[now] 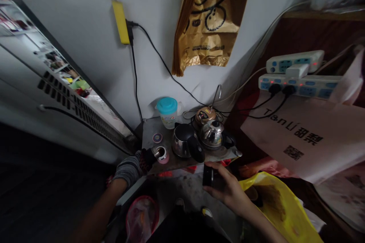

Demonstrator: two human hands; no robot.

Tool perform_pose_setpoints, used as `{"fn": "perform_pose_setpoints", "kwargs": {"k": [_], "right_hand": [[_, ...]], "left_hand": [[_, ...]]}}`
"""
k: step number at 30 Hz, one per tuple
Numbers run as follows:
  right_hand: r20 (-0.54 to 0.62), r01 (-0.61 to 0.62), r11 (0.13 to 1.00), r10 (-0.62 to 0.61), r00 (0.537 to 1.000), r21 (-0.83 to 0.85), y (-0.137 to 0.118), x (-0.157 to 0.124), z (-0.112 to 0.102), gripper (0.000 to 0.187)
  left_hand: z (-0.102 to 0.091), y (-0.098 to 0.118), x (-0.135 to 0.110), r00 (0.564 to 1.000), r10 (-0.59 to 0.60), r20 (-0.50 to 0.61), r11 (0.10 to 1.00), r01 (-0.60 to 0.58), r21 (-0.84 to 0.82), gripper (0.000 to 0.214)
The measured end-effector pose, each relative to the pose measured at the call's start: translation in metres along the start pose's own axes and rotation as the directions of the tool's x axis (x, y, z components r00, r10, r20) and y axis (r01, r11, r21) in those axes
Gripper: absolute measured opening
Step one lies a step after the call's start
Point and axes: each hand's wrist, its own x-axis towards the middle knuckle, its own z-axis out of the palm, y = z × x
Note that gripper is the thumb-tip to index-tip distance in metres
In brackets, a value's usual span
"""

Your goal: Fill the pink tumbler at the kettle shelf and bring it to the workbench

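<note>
My left hand (129,171), mostly covered by grey striped fabric, is at the table's front left; its fingers are hard to make out. A dark object with a metallic end (148,158) extends from it to the mouth of an open pink cup (163,157). A round lid (157,138) lies behind the cup. My right hand (224,186) is closed around a black rectangular object (208,175), in front of the table. Between my hands stands a steel kettle (180,140) with a black lid and handle. Right of it is a second steel kettle (211,135).
Behind the kettles is a copper-coloured base (205,114) with a curved spout. A turquoise-lidded pitcher (168,115) stands by the wall. Cords run from a yellow socket (121,22) and white power strips (302,85). A yellow bag (273,197) and a red-rimmed bin (155,209) are below.
</note>
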Motion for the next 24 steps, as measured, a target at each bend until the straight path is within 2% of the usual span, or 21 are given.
{"fn": "perform_pose_setpoints", "kwargs": {"k": [6,13,16,20,22,24], "right_hand": [[0.006,-0.014,1.0,0.014,1.0,-0.013,0.001,0.001,0.004,0.056],[0.048,-0.024,1.0,0.024,0.999,0.005,-0.011,0.007,0.005,0.055],[0.046,-0.046,0.999,0.045,0.998,0.02,-0.012,0.009,0.007,0.059],[-0.004,-0.106,0.993,0.106,0.994,0.046,-0.017,0.021,0.011,0.055],[-0.01,-0.073,0.997,0.074,0.997,0.032,-0.024,0.036,0.014,0.054],[0.007,0.035,0.999,-0.035,0.999,0.02,-0.034,0.055,0.018,0.055]], "left_hand": [[0.007,0.0,-0.007,1.0,0.01,-0.001,0.999,-0.01,-0.042,0.052],[0.02,-0.001,-0.004,1.0,-0.021,-0.011,0.997,0.02,-0.07,0.062],[0.018,0.002,-0.008,0.999,-0.019,-0.032,0.994,0.016,-0.108,0.057],[0.01,0.01,-0.016,0.998,-0.04,-0.052,0.983,0.03,-0.182,0.057],[0.005,0.016,-0.023,0.998,-0.031,-0.063,0.975,0.016,-0.224,0.055],[0.003,0.023,-0.029,0.996,0.006,-0.094,0.963,-0.03,-0.266,0.054]]}}
